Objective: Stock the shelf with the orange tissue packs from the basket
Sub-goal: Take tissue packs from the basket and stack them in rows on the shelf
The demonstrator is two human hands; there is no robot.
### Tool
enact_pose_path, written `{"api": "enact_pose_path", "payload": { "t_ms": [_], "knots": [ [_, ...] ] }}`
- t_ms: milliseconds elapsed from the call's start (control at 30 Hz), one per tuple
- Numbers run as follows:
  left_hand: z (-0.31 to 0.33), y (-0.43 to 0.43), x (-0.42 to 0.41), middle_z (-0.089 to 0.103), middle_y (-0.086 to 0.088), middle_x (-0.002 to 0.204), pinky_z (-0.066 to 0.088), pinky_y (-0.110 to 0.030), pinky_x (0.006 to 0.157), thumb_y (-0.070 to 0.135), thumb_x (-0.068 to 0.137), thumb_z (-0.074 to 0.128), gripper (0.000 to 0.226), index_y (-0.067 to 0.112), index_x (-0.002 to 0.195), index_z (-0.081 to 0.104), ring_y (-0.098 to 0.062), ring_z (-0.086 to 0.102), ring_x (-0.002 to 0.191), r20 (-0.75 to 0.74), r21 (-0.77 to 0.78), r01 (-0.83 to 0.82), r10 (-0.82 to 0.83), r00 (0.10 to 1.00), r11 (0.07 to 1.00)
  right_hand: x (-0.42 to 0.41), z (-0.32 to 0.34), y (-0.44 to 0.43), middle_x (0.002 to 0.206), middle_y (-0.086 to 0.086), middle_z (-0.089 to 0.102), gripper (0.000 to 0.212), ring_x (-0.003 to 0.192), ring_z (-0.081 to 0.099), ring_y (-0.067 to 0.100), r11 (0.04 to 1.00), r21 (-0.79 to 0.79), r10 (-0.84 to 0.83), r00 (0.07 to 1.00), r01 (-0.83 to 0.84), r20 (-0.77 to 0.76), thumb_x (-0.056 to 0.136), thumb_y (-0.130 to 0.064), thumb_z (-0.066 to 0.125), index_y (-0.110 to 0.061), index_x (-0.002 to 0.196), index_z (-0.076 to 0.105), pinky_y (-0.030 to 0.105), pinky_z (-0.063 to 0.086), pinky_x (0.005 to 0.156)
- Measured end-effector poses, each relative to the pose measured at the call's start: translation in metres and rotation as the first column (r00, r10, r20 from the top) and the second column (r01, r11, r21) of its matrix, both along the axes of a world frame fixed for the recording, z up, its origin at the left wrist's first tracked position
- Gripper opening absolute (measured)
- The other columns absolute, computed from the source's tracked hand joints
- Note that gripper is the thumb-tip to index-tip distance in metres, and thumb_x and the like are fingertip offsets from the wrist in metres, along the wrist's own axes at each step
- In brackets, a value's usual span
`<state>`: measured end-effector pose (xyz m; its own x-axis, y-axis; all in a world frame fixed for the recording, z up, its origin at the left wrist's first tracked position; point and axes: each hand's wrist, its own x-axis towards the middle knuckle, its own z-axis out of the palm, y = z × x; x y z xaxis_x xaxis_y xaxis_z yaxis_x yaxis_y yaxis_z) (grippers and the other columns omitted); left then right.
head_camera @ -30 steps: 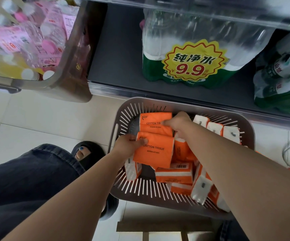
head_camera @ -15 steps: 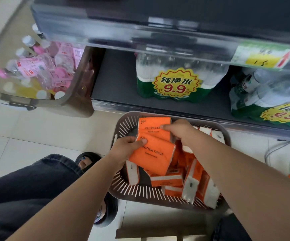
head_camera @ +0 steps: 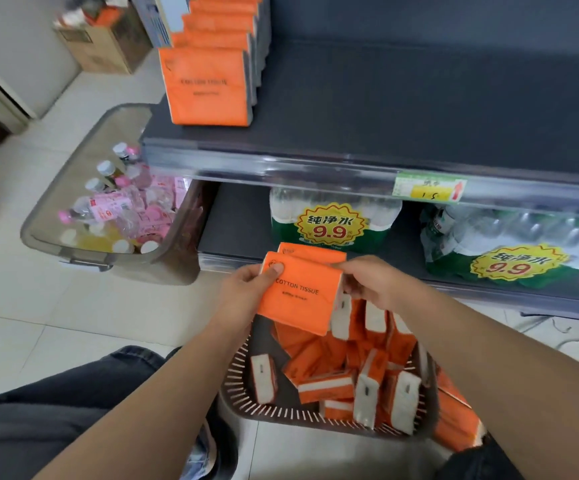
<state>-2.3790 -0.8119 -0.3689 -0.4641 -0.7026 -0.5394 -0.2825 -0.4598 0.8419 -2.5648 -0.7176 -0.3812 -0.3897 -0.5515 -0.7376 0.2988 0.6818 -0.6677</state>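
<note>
Surroundings: a clear plastic bin [head_camera: 73, 216] of pink-capped bottles stands on the pale tiled floor [head_camera: 21, 341], left of the shelving; a brown cardboard carton [head_camera: 108, 46] sits farther back.
Lower shelf: shrink-wrapped packs of water bottles [head_camera: 333, 216] with yellow starburst "9.9" price stickers; a green and yellow price tag [head_camera: 428, 190] is clipped to the clear rail above them.
Obstructions: the dark grey upper shelf [head_camera: 419, 109] is bare to the right of the tissue row; nothing lies between the hands and it.
Stocked row: orange tissue packs [head_camera: 208, 88] stand upright in a file running back along the shelf's left end.
Held packs: two flat orange tissue packs [head_camera: 298, 292], front one printed "COTTON TISSUE", raised above the basket and in front of the lower shelf edge.
Left hand [head_camera: 243, 296]: grip clamped on the packs' left edge, thumb on the front face.
Right hand [head_camera: 371, 282]: grip closed on the packs' right edge.
Basket [head_camera: 246, 403]: grey-brown slotted plastic, on the floor, holding a loose jumble of orange packs with white ends.
Materials: glossy film wrap, soft rectangular packs; matte shelf.
</note>
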Motion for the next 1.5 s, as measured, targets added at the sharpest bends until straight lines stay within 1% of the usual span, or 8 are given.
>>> {"api": "enact_pose_path", "payload": {
  "t_ms": [367,500,633,733,833,933,1100,1500],
  "knots": [
    [0.061,0.01,-0.008,0.07,-0.014,0.105,0.053,-0.054,0.09,0.045,0.077,0.072,0.038,0.014,0.097,0.062,-0.032,0.068,0.098,-0.106,-0.106,-0.068,0.057,0.993,0.992,0.007,0.08,0.021,0.068,0.006,0.055,0.022,0.057,0.044,0.015,0.963,-0.258,-0.051,0.995,0.073,0.089,0.092,-0.011,0.053,-0.011,0.073,0.063,0.027,0.032,0.06],
    [0.082,0.014,-0.015,0.068,-0.016,0.108,0.053,-0.05,0.089,0.04,0.085,0.067,0.025,0.017,0.091,0.059,-0.028,0.067,0.095,-0.123,-0.161,-0.11,0.091,0.988,0.981,0.009,0.108,0.029,0.065,0.0,0.054,0.029,0.057,0.044,0.013,0.936,-0.346,-0.049,0.996,0.073,0.078,0.094,-0.04,0.055,-0.017,0.078,0.061,0.026,0.031,0.057],
    [0.106,0.014,-0.024,0.069,-0.008,0.104,0.052,-0.048,0.091,0.052,0.076,0.068,0.038,0.019,0.092,0.06,-0.024,0.066,0.096,-0.117,-0.234,-0.16,0.135,0.984,0.959,0.011,0.139,0.035,0.068,-0.003,0.057,0.04,0.064,0.047,0.011,0.912,-0.41,0.004,1.0,0.001,0.011,0.084,-0.057,0.054,-0.019,0.078,0.061,0.025,0.035,0.066],
    [0.122,0.013,-0.034,0.069,-0.01,0.105,0.051,-0.043,0.092,0.044,0.084,0.067,0.032,0.014,0.093,0.059,-0.023,0.065,0.095,-0.143,-0.267,-0.183,0.149,0.978,0.946,0.009,0.152,0.036,0.095,0.0,0.073,0.05,0.093,0.061,0.015,0.898,-0.436,0.034,0.997,-0.063,-0.075,0.077,-0.056,0.062,-0.015,0.105,0.066,0.029,0.043,0.084],
    [0.141,0.012,-0.043,0.068,-0.01,0.102,0.053,-0.041,0.086,0.041,0.086,0.066,0.029,0.015,0.092,0.057,-0.024,0.066,0.093,-0.192,-0.271,-0.208,0.159,0.969,0.94,0.008,0.172,0.035,0.118,0.003,0.067,0.076,0.113,0.058,0.023,0.892,-0.444,0.023,0.992,-0.078,-0.128,0.062,-0.049,0.076,-0.014,0.126,0.056,0.037,0.046,0.094],
    [0.16,0.007,-0.051,0.065,-0.006,0.098,0.052,-0.034,0.075,0.038,0.086,0.066,0.028,0.016,0.098,0.053,-0.016,0.063,0.083,-0.233,-0.316,-0.232,0.161,0.959,0.92,0.002,0.19,0.029,0.119,0.005,0.065,0.059,0.109,0.06,0.022,0.882,-0.465,0.0,0.986,-0.078,-0.165,0.077,-0.034,0.074,-0.011,0.127,0.054,0.03,0.048,0.077],
    [0.185,-0.01,-0.067,0.065,-0.005,0.11,0.051,-0.028,0.072,0.039,0.088,0.064,0.043,0.011,0.119,0.057,-0.016,0.063,0.093,-0.261,-0.38,-0.199,0.101,0.96,0.903,-0.013,0.211,0.015,0.113,0.005,0.07,0.049,0.103,0.066,0.022,0.849,-0.522,-0.033,0.98,-0.077,-0.199,0.08,-0.034,0.073,-0.012,0.122,0.057,0.033,0.053,0.081],
    [0.21,-0.081,-0.133,0.069,0.002,0.098,0.046,-0.018,0.067,0.035,0.091,0.06,0.017,0.021,0.098,0.065,-0.007,0.064,0.085,-0.233,-0.487,-0.025,-0.102,0.967,0.873,-0.083,0.227,-0.057,0.11,0.005,0.07,0.039,0.104,0.065,0.024,0.814,-0.575,-0.127,0.943,-0.077,-0.306,0.083,-0.029,0.072,-0.013,0.116,0.061,0.032,0.053,0.083]
  ]
}}
